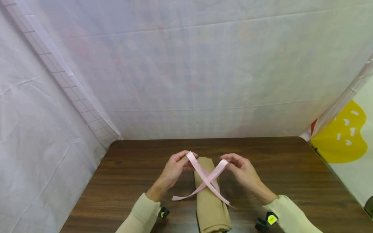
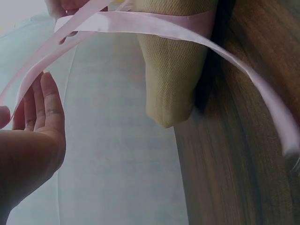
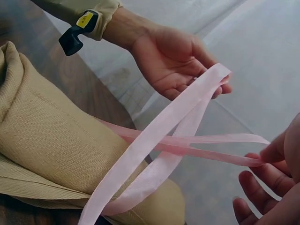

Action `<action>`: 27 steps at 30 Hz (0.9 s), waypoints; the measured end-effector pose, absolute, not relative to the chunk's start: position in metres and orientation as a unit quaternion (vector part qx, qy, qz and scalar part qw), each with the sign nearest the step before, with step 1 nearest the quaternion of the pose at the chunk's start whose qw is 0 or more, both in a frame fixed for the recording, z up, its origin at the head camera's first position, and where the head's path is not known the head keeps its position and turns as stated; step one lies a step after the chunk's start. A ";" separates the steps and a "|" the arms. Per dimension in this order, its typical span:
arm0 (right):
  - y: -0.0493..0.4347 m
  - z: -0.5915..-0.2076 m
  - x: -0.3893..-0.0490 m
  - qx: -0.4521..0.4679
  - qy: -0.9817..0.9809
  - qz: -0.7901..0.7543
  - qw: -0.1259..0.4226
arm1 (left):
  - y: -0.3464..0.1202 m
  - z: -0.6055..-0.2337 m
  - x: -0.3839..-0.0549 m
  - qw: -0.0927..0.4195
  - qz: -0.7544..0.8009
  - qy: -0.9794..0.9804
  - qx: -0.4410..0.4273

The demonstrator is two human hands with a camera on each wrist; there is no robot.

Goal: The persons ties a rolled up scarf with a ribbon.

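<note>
Here's your pink ribbon (image 1: 208,180), two loops crossed above the khaki roll (image 1: 211,207) on the table (image 1: 131,181); slacken either pinch and that loop could collapse. Your left hand (image 1: 172,170) pinches one, your right hand (image 1: 243,171) the other, both reaching inward, forearms angled.

I count two hands of mine, the left hand (image 1: 173,168) and the right hand (image 1: 244,170), pinching two loops, one loop apiece, of one pink ribbon (image 1: 207,182). It has two loose ends, one on the near side of each hand. Between my hands lies one rolled tan cloth (image 1: 211,212). Two pale sleeves (image 1: 141,213) follow behind my hands, and two black devices (image 1: 163,212) sit by my wrists, one at each. Under both hands is one brown table (image 1: 131,181); far to my right hand's right, one yellow shape (image 1: 354,150).
</note>
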State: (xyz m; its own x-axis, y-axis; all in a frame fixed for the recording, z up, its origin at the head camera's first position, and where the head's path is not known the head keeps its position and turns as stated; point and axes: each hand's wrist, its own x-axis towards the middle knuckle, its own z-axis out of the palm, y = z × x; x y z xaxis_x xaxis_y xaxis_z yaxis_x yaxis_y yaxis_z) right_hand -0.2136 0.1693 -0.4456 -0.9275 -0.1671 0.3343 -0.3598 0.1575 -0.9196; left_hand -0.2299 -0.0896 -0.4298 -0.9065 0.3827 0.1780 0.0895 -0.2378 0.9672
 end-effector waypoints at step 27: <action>0.200 -0.447 -0.216 0.126 -0.589 0.797 0.040 | -0.135 -0.431 -0.230 0.040 0.824 0.561 0.071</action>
State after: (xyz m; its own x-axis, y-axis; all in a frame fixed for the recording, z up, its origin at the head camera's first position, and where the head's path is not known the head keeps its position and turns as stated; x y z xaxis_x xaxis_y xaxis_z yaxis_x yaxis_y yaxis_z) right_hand -0.2159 0.1998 -0.4473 -0.9651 -0.0852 0.2476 -0.2115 -0.3033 -0.9291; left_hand -0.2298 -0.1352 -0.4309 -0.9867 0.1454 0.0720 0.0138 -0.3670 0.9301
